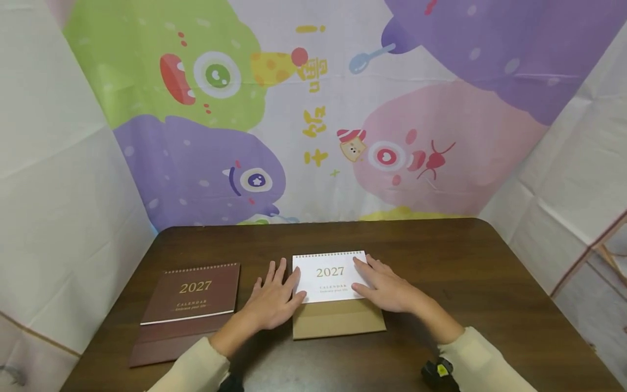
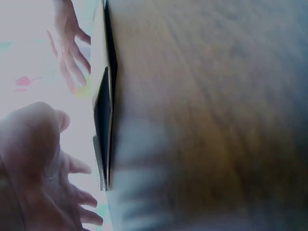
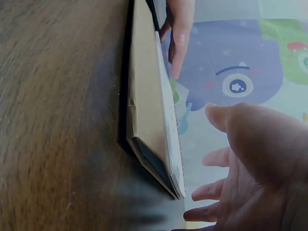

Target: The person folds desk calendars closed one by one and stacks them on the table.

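A white 2027 desk calendar [image 1: 328,277] with a spiral-bound top edge and a tan card stand [image 1: 338,320] lies low on the table in front of me. My left hand [image 1: 274,300] is at its left side, fingers spread and thumb near the white page. On the opposite side, my right hand [image 1: 388,286] has extended fingers over the page's right edge. From the right wrist view, the stand [image 3: 147,86] appears side-on as a folded wedge, the right hand [image 3: 255,168] beside it. Whether the fingertips press on the calendar cannot be told.
To the left sits a maroon 2027 desk calendar [image 1: 188,294], tilted on its own stand. Both are on a dark wooden table [image 1: 441,256]. A cartoon-printed cloth [image 1: 318,190] hangs behind the far edge, and white cloth walls [image 1: 54,163] stand at the sides.
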A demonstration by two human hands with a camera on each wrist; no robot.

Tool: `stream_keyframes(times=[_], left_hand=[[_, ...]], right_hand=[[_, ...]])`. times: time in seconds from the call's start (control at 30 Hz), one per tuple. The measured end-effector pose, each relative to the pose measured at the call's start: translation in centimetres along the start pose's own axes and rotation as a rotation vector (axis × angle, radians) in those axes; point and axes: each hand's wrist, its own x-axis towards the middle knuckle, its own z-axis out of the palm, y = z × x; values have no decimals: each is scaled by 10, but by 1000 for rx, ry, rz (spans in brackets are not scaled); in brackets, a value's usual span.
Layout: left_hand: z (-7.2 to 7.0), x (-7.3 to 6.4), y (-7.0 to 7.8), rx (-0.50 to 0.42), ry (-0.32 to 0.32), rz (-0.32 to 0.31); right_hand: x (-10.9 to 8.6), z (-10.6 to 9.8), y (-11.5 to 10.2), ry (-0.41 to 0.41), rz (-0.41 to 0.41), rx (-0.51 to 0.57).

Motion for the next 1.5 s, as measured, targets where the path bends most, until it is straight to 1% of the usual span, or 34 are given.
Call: stream_keyframes(times=[0.07, 0.17, 0.27, 0.3, 0.37, 0.4, 0.47, 0.53, 0.63, 0.83, 0.97, 1.07, 1.17, 1.27, 1.4, 1.5], left_hand=[[2, 1, -1, -33, 37, -19], [10, 7, -7, -80, 144, -35], [23, 21, -20, -144, 258, -38], [27, 25, -24, -152, 285, -33], [36, 33, -32, -175, 306, -43], [39, 37, -35, -170, 306, -47], [43, 42, -39, -164, 284, -63], [45, 45, -42, -182, 257, -80], [44, 46, -40, -218, 226, -102], [40, 42, -31, -251, 197, -112], [42, 41, -27, -271, 193, -116], [42, 39, -24, -279, 211, -117], [41, 37, -21, -283, 235, -113], [40, 34, -19, -296, 255, -89], [39, 34, -19, -317, 265, -56], [41, 36, -22, -328, 267, -47]], right_hand=[[0, -1, 0, 23, -8, 10], [2, -1, 1, 67, 15, 25], [5, -1, 1, 108, 68, 49], [6, -1, 0, 116, 93, 61], [7, -2, 0, 123, 130, 79], [8, -2, -1, 123, 144, 86], [8, -2, -2, 122, 168, 96], [8, -2, -3, 126, 174, 96], [8, 0, -4, 139, 178, 92], [8, 7, -1, 161, 169, 84], [23, 26, 29, 200, 121, 52], [35, 42, 57, 225, 73, 22], [41, 49, 69, 221, 44, 21], [46, 53, 77, 218, 34, 25], [51, 54, 81, 210, 43, 65], [53, 55, 82, 217, 53, 111]])
